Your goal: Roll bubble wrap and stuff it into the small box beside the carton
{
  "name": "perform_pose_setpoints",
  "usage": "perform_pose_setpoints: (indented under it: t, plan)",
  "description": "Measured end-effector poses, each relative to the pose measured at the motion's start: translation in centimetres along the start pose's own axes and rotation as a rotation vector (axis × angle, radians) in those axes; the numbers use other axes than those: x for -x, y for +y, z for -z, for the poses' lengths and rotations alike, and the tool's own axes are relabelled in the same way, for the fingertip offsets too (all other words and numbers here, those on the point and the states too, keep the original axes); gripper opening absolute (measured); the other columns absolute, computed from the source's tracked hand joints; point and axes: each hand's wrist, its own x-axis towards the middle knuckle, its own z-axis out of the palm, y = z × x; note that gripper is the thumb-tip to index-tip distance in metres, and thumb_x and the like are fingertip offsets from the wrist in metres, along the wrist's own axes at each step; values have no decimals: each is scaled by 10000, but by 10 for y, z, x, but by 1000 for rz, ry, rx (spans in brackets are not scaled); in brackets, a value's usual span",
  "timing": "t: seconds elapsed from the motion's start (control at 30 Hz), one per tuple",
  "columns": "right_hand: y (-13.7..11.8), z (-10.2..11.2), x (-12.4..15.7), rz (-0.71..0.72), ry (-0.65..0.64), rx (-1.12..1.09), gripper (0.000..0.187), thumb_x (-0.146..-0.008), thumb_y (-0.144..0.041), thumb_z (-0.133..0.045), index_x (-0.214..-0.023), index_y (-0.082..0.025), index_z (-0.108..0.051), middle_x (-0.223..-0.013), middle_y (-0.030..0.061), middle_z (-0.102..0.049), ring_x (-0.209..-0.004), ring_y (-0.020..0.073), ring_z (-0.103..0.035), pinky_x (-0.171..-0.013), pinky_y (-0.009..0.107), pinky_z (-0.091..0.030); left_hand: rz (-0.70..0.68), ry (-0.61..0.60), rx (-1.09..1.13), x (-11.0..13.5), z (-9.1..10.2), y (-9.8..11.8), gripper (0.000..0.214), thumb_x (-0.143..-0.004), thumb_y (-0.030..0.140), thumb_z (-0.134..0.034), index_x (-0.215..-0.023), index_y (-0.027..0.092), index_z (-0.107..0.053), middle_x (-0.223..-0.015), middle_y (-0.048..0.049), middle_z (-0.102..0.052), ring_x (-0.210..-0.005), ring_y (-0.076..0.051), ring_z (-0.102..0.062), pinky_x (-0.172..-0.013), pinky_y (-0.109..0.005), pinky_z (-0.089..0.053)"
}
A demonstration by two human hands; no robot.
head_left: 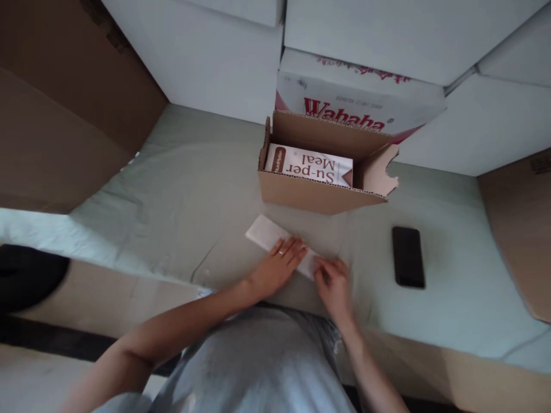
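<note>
A folded white paper [266, 232] lies on the pale green table cover [181, 201] near the front edge. My left hand [278, 265], a ring on one finger, rests flat on the paper's middle with fingers stretched out. My right hand [333, 284] touches the paper's right end with its fingers curled down; I cannot make out if it pinches the sheet. Just beyond stands an open brown cardboard box [316, 195] holding a white "Su-per Meal" carton [307, 165].
A black phone [408, 256] lies flat to the right. White cartons, one printed "Wahaha" [344, 109], are stacked along the back. Brown cardboard [64, 103] leans at the left and more [523, 229] at the right.
</note>
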Motion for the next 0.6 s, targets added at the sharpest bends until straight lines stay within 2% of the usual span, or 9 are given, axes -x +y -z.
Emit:
perform_pose_setpoints:
  t: [0.07,0.13,0.17,0.23,0.3,0.37,0.47,0.53,0.6]
  plan:
    - [-4,3,13,46,-46,-129,297,-856,-142,-432,-1067,-205,-632,-847,75,-609,-868,209,-548,-780,389,-495,-7,-29,57,-1,-8,-4,461,-889,168,-419,-1346,114,-381,-1431,-144,-407,-1367,-281,-298,-1120,-486,-219]
    - [-2,8,22,127,-46,-159,406,-838,-97,-419,-1202,-224,-547,-1029,100,-593,-1048,228,-525,-887,442,-473,-74,-32,138,0,-10,-15,474,-875,202,-453,-1338,120,-398,-1419,-144,-426,-1371,-276,-292,-1131,-492,-194]
    - [0,9,24,164,-39,-135,469,-824,-90,-432,-1269,-230,-486,-1157,120,-550,-1156,249,-476,-945,489,-438,-119,-30,180,1,-9,-21,486,-868,212,-462,-1342,127,-398,-1417,-143,-430,-1374,-268,-290,-1135,-489,-186]
    - [6,9,24,217,-63,-61,571,-805,-115,-489,-1351,-240,-383,-1394,146,-370,-1324,299,-319,-1011,570,-364,-215,-37,250,2,-5,-32,487,-863,214,-453,-1343,148,-404,-1402,-137,-453,-1370,-240,-306,-1140,-469,-186]
    - [8,6,20,273,-89,-26,539,-798,-138,-525,-1313,-260,-418,-1488,125,-242,-1380,320,-230,-1018,592,-353,-298,-54,290,2,1,-39,471,-864,204,-434,-1334,174,-423,-1389,-120,-472,-1367,-213,-315,-1142,-446,-195]
    - [5,3,16,367,-100,-69,411,-795,-117,-513,-1179,-264,-518,-1448,100,-346,-1361,298,-295,-1007,564,-388,-345,-56,296,2,4,-41,488,-844,212,-463,-1330,183,-429,-1406,-115,-452,-1381,-221,-283,-1142,-458,-194]
    - [-5,3,9,496,-142,-187,330,-762,-69,-489,-1031,-247,-560,-1118,68,-637,-1210,242,-503,-963,492,-456,-268,-1,259,8,5,-39,609,-776,286,-568,-1343,139,-405,-1412,-164,-419,-1365,-298,-280,-1119,-508,-214]
    - [-11,5,5,511,-179,-226,308,-733,-73,-500,-992,-228,-564,-954,55,-683,-1081,224,-589,-917,451,-492,-172,12,232,16,5,-36,679,-750,343,-610,-1346,104,-391,-1355,-192,-461,-1294,-325,-366,-1084,-496,-280]
    - [-15,5,3,471,-202,-229,262,-738,-100,-511,-964,-216,-576,-921,60,-692,-973,210,-631,-865,412,-518,-133,-8,229,25,6,-33,679,-763,394,-608,-1335,94,-398,-1296,-193,-506,-1228,-312,-434,-1053,-461,-332]
